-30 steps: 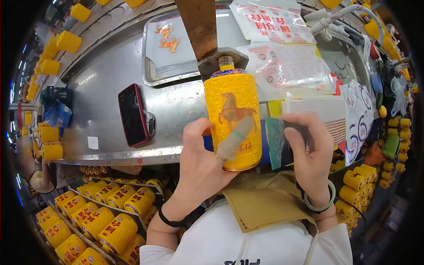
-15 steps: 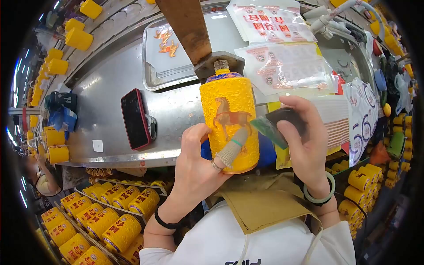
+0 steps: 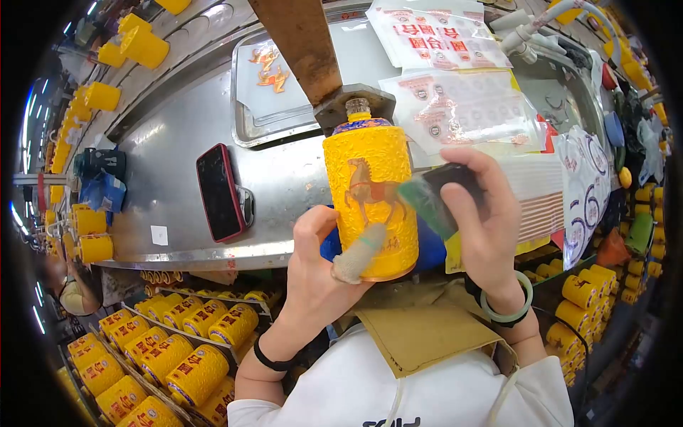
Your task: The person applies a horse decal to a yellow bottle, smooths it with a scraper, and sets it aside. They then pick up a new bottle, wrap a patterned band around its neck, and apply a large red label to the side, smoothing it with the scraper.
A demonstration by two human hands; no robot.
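A yellow embossed bottle [image 3: 334, 156] lies with its glass neck up against a metal bracket [image 3: 341, 107]. On its face is a brown and orange horse decal [image 3: 363, 188]. My left hand [image 3: 309, 270] grips the lower left side of the bottle, its thumb in a pale cloth finger cover [image 3: 359, 252] laid over the front. Between the fingers and thumb of my right hand [image 3: 491, 228] is a dark block with a green edge [image 3: 441, 196], like a scraper pad. Its green corner is right at the horse's hind end.
A phone [image 3: 219, 192] lies left on the metal bench. Behind is a tray [image 3: 245, 132] with horse decals; printed decal sheets [image 3: 462, 114] are stacked right. Crates of yellow bottles [image 3: 196, 373] stand below left, more bottles [image 3: 580, 292] right. Another person's arm [image 3: 82, 281] shows far left.
My right hand has shifted slightly left and up with the dark block. My left thumb has slid down the bottle, uncovering lettering under the horse. Yellow bottles at the upper left have shifted along.
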